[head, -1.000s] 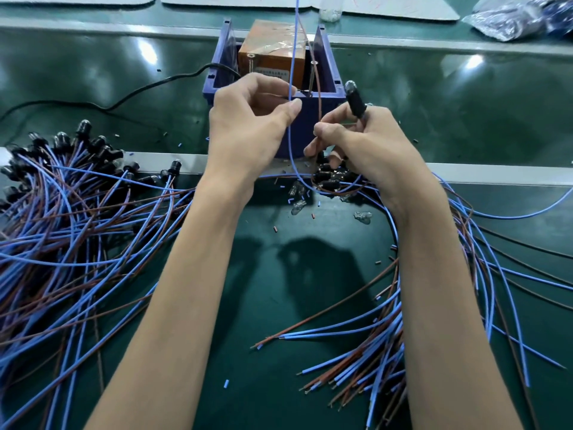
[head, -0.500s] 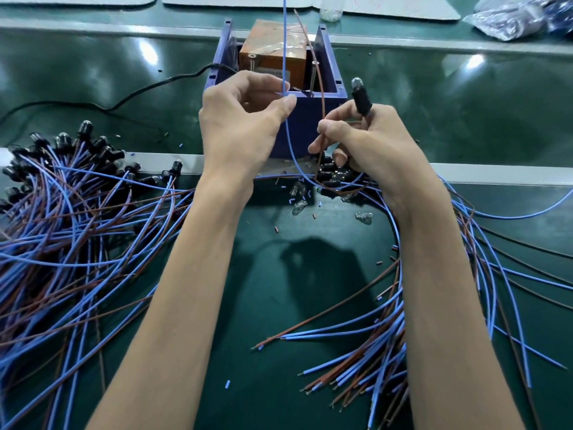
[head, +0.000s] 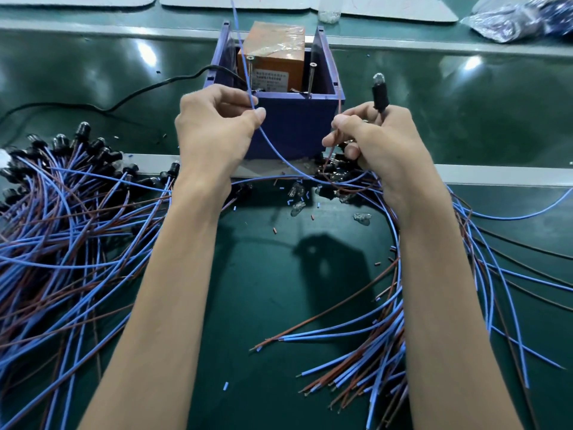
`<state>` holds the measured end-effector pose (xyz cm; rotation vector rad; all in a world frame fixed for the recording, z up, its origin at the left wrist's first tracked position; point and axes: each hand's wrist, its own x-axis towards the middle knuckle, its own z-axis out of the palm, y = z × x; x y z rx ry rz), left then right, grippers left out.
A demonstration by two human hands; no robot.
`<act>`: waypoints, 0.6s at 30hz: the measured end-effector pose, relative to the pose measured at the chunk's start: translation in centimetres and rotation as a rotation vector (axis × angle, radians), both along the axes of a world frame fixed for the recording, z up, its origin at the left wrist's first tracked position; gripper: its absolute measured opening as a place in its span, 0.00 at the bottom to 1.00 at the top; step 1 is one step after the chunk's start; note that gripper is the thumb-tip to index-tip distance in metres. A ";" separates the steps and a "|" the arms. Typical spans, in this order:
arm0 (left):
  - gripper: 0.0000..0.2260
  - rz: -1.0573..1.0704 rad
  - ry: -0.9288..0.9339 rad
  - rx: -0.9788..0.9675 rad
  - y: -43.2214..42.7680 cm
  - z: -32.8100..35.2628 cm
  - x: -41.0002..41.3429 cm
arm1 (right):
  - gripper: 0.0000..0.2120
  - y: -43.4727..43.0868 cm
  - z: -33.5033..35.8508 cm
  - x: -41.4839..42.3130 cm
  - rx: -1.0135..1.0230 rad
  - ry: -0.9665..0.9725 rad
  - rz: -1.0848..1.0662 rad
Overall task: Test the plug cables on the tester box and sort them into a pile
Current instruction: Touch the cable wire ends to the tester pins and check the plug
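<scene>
Hands have drawn apart since a second ago. Left hand (head: pixel 214 131) fingers pinch blue wire (head: pixel 245 72) at box (head: pixel 291 125) front-left; right hand (head: pixel 384 144) fingers clamped on plug (head: pixel 380 96) and brown wire (head: pixel 340 102), just right of box. Likely lining leads to screws (head: pixel 311 72)

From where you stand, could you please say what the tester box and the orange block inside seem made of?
Tester box: probably matte plastic, judging by its thin, even blue walls. Orange block: wrapped in glossy clear film, wrinkled and glaring; core unclear.

Factory assembly workbench: green mat (head: pixel 279 290), heaps of wired bulb sockets (head: pixel 62 212), blue tester box (head: pixel 294 125).
</scene>
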<state>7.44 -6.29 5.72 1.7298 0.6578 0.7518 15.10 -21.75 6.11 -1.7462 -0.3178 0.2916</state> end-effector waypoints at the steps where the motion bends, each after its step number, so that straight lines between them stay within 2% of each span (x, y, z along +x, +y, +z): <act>1: 0.09 0.010 0.010 0.001 0.2 0.0 -0.1 | 0.08 0.0 -0.1 0.0 0.014 0.002 -0.014; 7: 0.08 0.033 0.101 -0.002 0.9 -0.5 -0.3 | 0.05 0.3 -0.2 0.0 0.044 0.014 -0.062; 11: 0.06 0.034 0.227 0.066 1.0 -0.5 -0.4 | 0.05 0.4 -0.2 0.0 0.023 0.017 -0.056; 18: 0.15 -0.011 0.439 0.280 0.5 0.6 -0.9 | 0.06 0.5 0.1 -0.3 0.066 0.025 -0.003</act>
